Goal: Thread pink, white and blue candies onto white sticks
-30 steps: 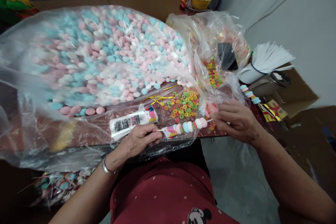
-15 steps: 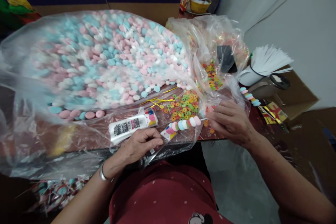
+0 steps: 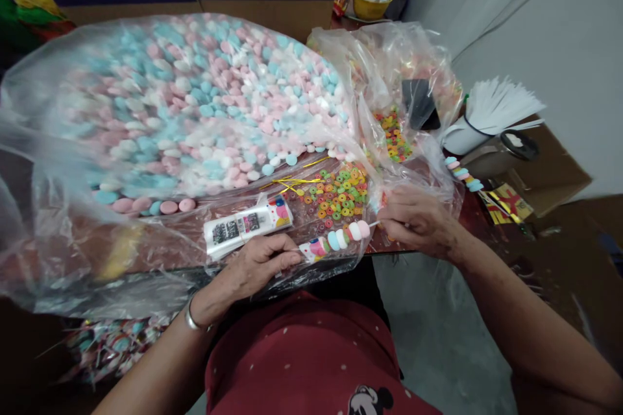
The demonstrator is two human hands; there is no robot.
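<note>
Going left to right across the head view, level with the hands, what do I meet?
Line of pink and blue sweets → left hand → threaded sweets on the stick → right hand → yellow-and-red packet.

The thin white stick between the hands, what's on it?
On the thin white stick sit chunky round pink, white and blue sweets, with red and green pieces between some. The right hand covers one end; the other end, by the colourful printed plastic wrapper, can't be seen.
</note>
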